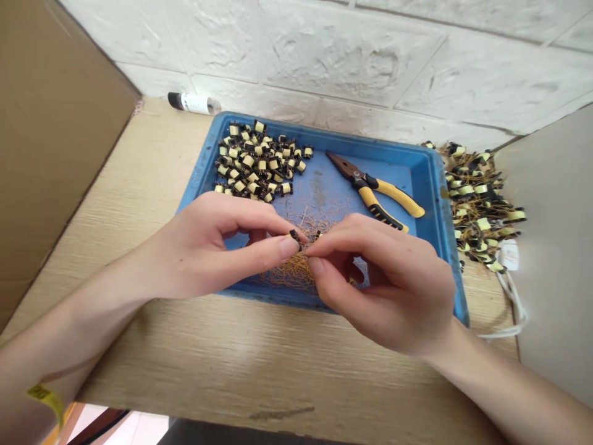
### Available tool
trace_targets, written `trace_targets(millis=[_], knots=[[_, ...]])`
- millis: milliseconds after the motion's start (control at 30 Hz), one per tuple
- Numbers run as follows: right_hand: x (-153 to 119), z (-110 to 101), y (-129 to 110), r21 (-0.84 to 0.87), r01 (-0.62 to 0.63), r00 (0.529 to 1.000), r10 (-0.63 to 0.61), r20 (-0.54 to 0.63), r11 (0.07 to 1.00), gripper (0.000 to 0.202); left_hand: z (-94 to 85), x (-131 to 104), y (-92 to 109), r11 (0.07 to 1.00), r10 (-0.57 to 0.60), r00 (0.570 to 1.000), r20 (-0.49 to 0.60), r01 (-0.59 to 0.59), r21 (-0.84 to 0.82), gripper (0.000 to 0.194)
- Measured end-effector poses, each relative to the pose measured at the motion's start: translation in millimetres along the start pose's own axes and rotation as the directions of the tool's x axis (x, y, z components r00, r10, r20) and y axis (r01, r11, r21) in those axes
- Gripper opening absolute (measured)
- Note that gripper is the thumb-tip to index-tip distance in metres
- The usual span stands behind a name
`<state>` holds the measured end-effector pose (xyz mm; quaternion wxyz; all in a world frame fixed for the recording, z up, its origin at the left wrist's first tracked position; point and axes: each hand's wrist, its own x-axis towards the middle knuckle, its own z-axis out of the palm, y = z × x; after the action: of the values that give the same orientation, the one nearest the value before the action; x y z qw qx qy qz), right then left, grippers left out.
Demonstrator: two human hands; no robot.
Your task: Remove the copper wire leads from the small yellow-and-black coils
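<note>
Over the front part of a blue tray (384, 143), both hands meet at a small black component (295, 237). My left hand (217, 244) pinches it between thumb and forefinger. My right hand (380, 278) has its thumb and forefinger pressed together right beside it, at the component's edge; what they grip is too small to make out. Beneath the fingertips lies a heap of thin, copper-coloured wire bits (291, 272). A pile of black and pale yellow components (259, 162) fills the tray's back left. Pliers with yellow and black handles (377, 193) lie at the tray's right.
Right of the tray, more components with long wires (482, 204) are heaped beside a white cable (512, 303). A small bottle (193, 103) lies by the white wall behind the tray. A cardboard panel (50, 123) stands at the left, a grey panel at the right.
</note>
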<state>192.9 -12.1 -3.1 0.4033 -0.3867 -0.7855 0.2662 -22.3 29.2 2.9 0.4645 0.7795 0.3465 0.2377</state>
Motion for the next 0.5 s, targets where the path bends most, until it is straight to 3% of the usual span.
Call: trace_targets(millis=[500], knots=[[0.6, -0.2, -1.0, 0.033, -0.034, 0.999, 0.034, 0.012, 0.999, 0.013, -1.3, 1.9, 0.3, 0.995, 0.058, 0.997, 0.041, -0.061, 0.076, 0.024]])
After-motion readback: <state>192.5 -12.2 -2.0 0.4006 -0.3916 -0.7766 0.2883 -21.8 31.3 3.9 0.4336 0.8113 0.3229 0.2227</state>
